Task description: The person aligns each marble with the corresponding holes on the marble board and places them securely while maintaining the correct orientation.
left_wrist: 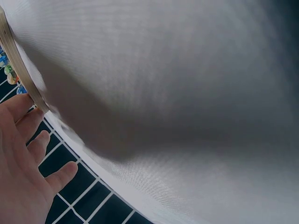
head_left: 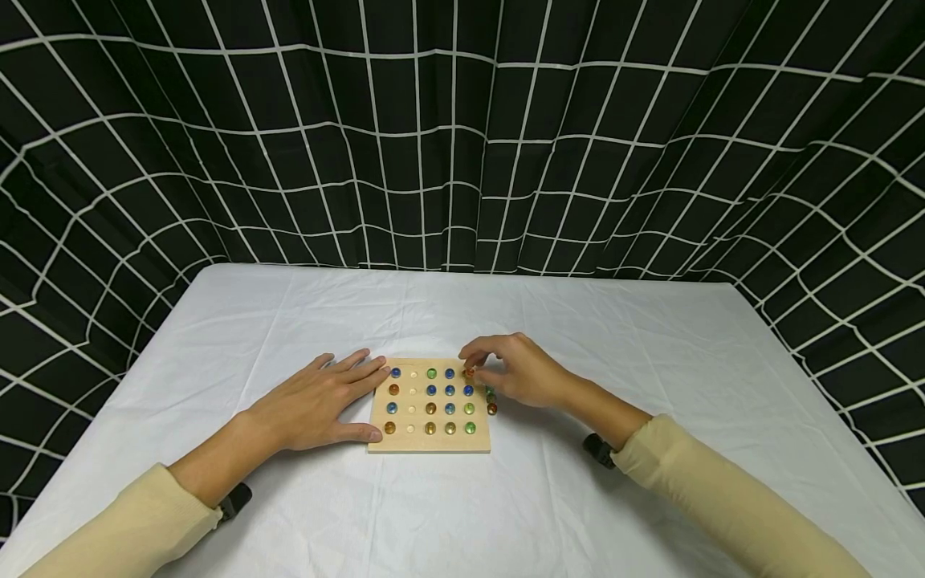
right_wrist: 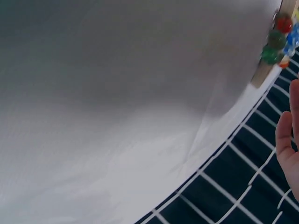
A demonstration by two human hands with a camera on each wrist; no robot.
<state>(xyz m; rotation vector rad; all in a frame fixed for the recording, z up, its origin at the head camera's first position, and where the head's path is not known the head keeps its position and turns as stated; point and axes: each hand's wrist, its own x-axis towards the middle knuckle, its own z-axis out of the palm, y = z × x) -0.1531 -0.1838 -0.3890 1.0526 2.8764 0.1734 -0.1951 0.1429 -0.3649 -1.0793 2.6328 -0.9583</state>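
A light wooden board [head_left: 429, 444] lies flat, with columns of coloured glass marbles set in it. The second column from the left shows bare round hollows [head_left: 413, 391]. My left hand [head_left: 318, 404] rests with spread fingers along the board's left edge, thumb near the front corner; in the left wrist view its fingertips touch the board's edge [left_wrist: 18, 65]. At the far right corner, my right hand [head_left: 523, 373] pinches an orange marble [head_left: 469, 372] between thumb and index finger. Only part of the right hand [right_wrist: 288, 140] shows in the right wrist view.
Against the board's right side lie a few loose marbles: green [right_wrist: 270, 55], dark green [right_wrist: 276, 40] and reddish brown [head_left: 492, 409]. A white cloth [head_left: 650, 337] with creases covers the table. Behind it hangs a black curtain [head_left: 448, 160] with white grid lines.
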